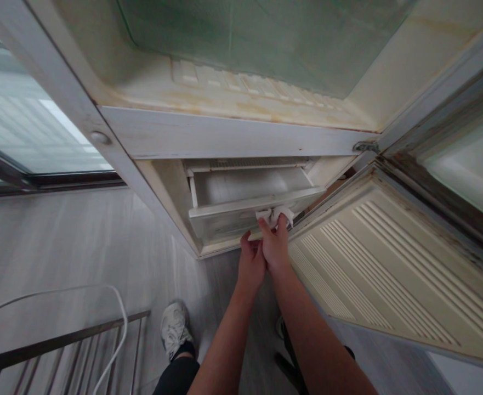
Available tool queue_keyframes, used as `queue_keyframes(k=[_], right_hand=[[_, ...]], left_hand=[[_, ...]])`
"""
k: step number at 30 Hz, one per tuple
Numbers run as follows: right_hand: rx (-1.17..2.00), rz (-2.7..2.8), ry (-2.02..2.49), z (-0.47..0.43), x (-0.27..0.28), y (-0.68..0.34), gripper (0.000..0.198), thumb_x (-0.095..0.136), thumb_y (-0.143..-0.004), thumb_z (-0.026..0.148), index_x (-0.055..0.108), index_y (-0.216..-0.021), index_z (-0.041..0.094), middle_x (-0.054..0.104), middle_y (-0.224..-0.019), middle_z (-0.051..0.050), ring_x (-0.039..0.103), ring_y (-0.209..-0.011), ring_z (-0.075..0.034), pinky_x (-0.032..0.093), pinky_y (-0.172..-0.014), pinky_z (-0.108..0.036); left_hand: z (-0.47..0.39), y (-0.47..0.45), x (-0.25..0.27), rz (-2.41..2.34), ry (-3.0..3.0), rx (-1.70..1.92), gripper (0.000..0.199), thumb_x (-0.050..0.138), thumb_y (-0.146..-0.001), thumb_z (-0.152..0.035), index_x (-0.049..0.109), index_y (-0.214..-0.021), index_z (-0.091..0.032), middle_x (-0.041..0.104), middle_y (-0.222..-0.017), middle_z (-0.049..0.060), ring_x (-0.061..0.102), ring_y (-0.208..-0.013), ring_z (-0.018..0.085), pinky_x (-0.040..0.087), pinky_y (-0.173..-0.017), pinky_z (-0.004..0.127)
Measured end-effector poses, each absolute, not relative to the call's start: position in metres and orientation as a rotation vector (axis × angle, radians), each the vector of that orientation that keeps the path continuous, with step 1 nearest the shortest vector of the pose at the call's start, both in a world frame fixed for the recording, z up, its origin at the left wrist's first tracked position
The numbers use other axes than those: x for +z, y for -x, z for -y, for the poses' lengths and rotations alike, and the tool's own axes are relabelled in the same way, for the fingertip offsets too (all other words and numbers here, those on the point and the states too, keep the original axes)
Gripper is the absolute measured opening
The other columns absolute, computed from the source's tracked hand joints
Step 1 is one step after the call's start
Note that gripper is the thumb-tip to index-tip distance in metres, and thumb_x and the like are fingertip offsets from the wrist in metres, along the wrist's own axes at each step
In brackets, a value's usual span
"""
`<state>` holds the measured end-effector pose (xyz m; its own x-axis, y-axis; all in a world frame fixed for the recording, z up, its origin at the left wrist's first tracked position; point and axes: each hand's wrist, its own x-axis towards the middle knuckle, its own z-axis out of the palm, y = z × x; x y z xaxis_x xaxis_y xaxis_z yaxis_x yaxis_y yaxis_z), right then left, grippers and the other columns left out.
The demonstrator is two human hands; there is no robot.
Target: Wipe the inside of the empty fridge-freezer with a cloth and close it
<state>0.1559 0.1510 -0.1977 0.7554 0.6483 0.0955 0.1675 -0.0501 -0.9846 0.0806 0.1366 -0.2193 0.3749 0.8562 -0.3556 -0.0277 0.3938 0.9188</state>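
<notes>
A white drawer (220, 224) with a clouded clear front is pulled partly out of the lower compartment of an old white refrigerator (241, 134). My right hand (274, 247) presses a crumpled white cloth (274, 216), perhaps a paper towel, against the right part of the drawer front. Just left of it and close against it, my left hand (251, 260) has its fingers bent around the drawer's lower edge. The undersides of the fingers are hidden. Inside, the drawer shows nothing but its bare white bottom.
The lower door (373, 258), with ribbed cream lining, stands open at the right. Yellowish stains mark the upper compartment, where a greenish glass panel (241, 38) sits. A metal rack (60, 351) and white cable (120, 307) lie at lower left. My shoe (175, 328) is on the grey floor.
</notes>
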Motion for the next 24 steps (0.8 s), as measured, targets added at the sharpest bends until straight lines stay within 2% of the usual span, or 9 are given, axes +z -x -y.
queue_keyframes(k=[4,9,14,18,21,24], right_hand=[[0.384,0.773,1.620,-0.183,-0.208,-0.173,0.048,0.066,-0.080,0.048,0.054,-0.116,0.018,0.060,-0.116,-0.009,0.055,-0.112,-0.022,0.040,-0.109,-0.043],[0.338,0.839,1.670,-0.211,-0.211,-0.176,0.044,0.063,-0.081,0.043,0.055,-0.115,0.017,0.058,-0.117,-0.013,0.054,-0.114,-0.025,0.041,-0.110,-0.045],[0.245,0.841,1.753,-0.223,-0.209,-0.169,0.049,0.064,-0.080,0.036,0.056,-0.122,0.013,0.054,-0.123,-0.017,0.048,-0.121,-0.027,0.039,-0.112,-0.047],[0.249,0.842,1.691,-0.221,-0.212,-0.176,0.047,0.064,-0.080,0.039,0.057,-0.120,0.016,0.057,-0.122,-0.015,0.050,-0.120,-0.027,0.038,-0.113,-0.048],[0.413,0.781,1.553,-0.200,-0.221,-0.184,0.044,0.065,-0.082,0.046,0.060,-0.116,0.019,0.063,-0.116,-0.009,0.057,-0.110,-0.022,0.047,-0.102,-0.041],[0.604,0.570,1.490,-0.161,-0.237,-0.183,0.043,0.068,-0.081,0.054,0.061,-0.105,0.020,0.065,-0.095,-0.002,0.060,-0.083,-0.016,0.051,-0.074,-0.029]], left_hand=[[-0.137,-0.080,-0.219,-1.043,-1.141,0.692,0.033,0.036,-0.100,-0.035,0.050,-0.123,-0.016,0.070,-0.111,0.014,0.068,-0.099,0.022,0.050,-0.089,0.037],[-0.138,-0.079,-0.218,-1.072,-1.190,0.694,0.031,0.032,-0.101,-0.040,0.055,-0.095,-0.021,0.067,-0.096,0.010,0.064,-0.092,0.022,0.049,-0.087,0.037],[-0.139,-0.077,-0.221,-1.076,-1.189,0.695,0.035,0.026,-0.101,-0.041,0.054,-0.095,-0.022,0.067,-0.099,0.011,0.064,-0.095,0.023,0.050,-0.085,0.037],[-0.138,-0.074,-0.219,-1.062,-1.217,0.710,0.030,0.030,-0.100,-0.037,0.055,-0.099,-0.021,0.068,-0.105,0.012,0.064,-0.099,0.023,0.049,-0.089,0.038],[-0.136,-0.073,-0.214,-1.027,-1.253,0.707,0.020,0.041,-0.096,-0.029,0.055,-0.107,-0.020,0.070,-0.107,0.011,0.066,-0.101,0.022,0.048,-0.093,0.036],[-0.134,-0.071,-0.207,-1.023,-1.374,0.647,0.023,0.049,-0.092,-0.024,0.054,-0.114,-0.021,0.072,-0.109,0.009,0.068,-0.100,0.021,0.049,-0.092,0.035]])
